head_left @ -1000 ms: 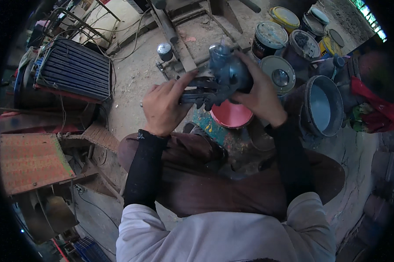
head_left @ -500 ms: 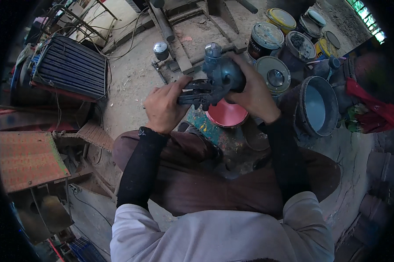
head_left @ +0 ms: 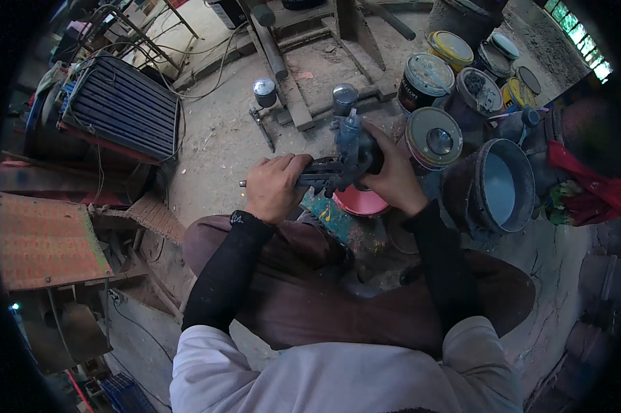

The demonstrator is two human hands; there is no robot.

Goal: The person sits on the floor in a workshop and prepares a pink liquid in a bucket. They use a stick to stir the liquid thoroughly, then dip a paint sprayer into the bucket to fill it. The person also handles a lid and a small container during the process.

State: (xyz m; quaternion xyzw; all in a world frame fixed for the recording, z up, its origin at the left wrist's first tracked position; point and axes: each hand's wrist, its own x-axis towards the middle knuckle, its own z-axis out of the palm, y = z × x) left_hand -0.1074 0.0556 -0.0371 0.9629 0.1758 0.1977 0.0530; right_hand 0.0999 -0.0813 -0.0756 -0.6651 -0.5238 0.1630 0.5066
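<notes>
My left hand wraps round the handle end of a dark, paint-caked spray gun; a short metal end sticks out left of the fist. My right hand closes round the gun's dark rounded cup on the other side. The gun is held across, above a tub of pink paint, and partly hides it. Just beyond the gun is a silver-topped cup; whether they touch I cannot tell. Another spray gun with a silver cup rests on the floor, farther left.
Lidded paint buckets crowd the right, beside a large bucket of pale blue liquid and a red cloth. A metal frame stands ahead. At left are a slatted blue panel and an orange sheet.
The spray gun has come slightly nearer and tilted in my hands, baring more of the silver-topped cup beyond. The whole view has shifted a little.
</notes>
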